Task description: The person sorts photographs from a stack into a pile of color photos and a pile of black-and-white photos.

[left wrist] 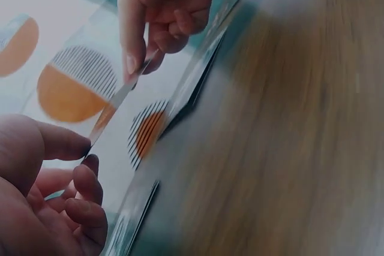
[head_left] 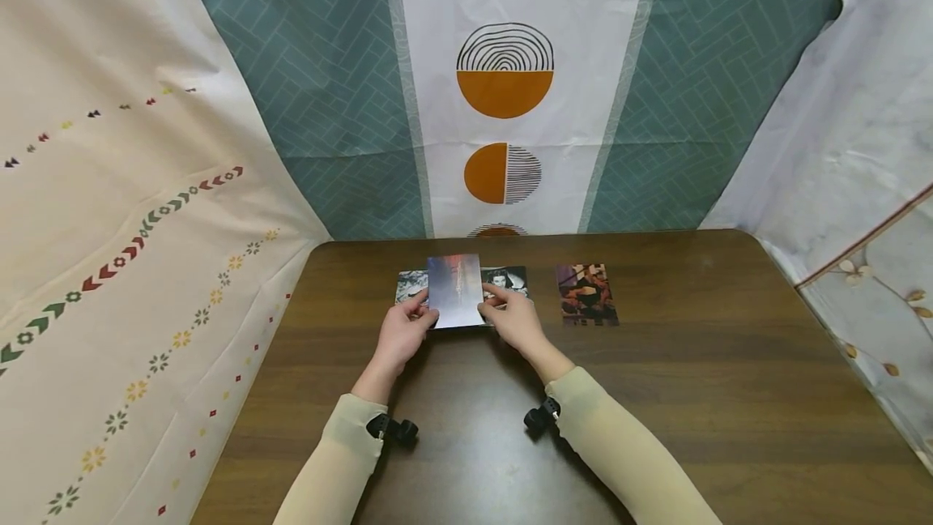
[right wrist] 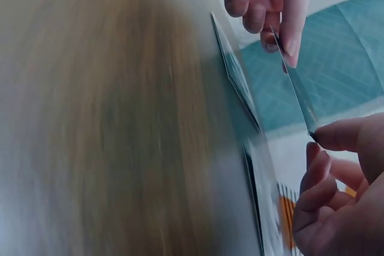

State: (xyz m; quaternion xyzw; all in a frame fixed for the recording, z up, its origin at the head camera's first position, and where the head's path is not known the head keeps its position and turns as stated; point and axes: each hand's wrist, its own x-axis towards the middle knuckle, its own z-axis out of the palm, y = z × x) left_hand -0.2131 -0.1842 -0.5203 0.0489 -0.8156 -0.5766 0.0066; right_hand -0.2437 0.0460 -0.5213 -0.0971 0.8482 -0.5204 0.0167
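Observation:
A postcard-like picture (head_left: 455,292), blue-violet with a reddish patch near its top, is pinched at both sides. My left hand (head_left: 403,332) grips its left edge between thumb and fingers, and my right hand (head_left: 516,319) grips the right edge. Seen almost edge-on in the left wrist view, the picture (left wrist: 114,105) is raised above the table. Behind it, partly covered, lie a black-and-white picture (head_left: 411,284) on the left and another black-and-white picture (head_left: 513,278) showing a figure on the right.
To the right, a dark picture (head_left: 587,295) in orange, red and purple lies flat on the brown wooden table (head_left: 700,395). A green and white patterned cloth (head_left: 321,63) hangs behind the far edge, with pale cloths at both sides.

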